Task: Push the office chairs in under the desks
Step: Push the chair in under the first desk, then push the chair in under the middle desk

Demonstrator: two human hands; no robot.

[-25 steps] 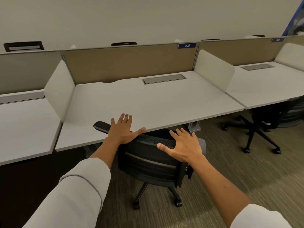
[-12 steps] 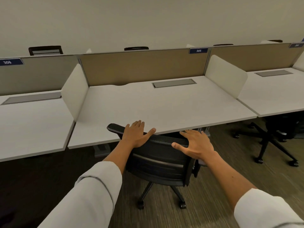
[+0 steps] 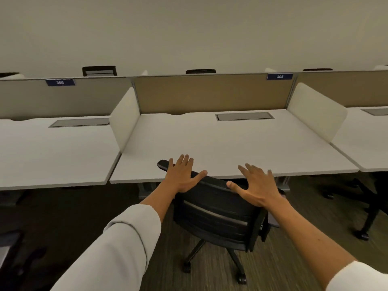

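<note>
Nearest, two pale sleeves reach forward, the left sleeve [image 3: 117, 246] long and close, the right one just a cuff at the lower corner. Both hands are flat and spread, set apart on the top edge of a black office chair [image 3: 218, 219]. The left hand [image 3: 181, 175] lies on the left end of the backrest top, fingers straight, thumb pointing inward; the right hand [image 3: 259, 185] lies on the right end, fingers fanned, thumb pointing toward the left hand. Neither hand curls around anything; the palms press on the backrest.

Below the hands, the chair's wheeled legs stand on striped carpet [image 3: 212, 278]. The backrest top sits at the front edge of a white desk [image 3: 210, 141], with the seat hidden under the desktop just beyond the fingers. One black armrest [image 3: 163, 164] sticks up left of the left hand, over the desk edge.

Right of the right hand, another chair's base [image 3: 365, 208] shows beneath the neighbouring desk [image 3: 369, 148]. Beyond the fingers run white side dividers, a grey cable hatch [image 3: 244, 116], a tan back panel [image 3: 210, 93] with a blue number tag [image 3: 279, 76], then a plain wall.
</note>
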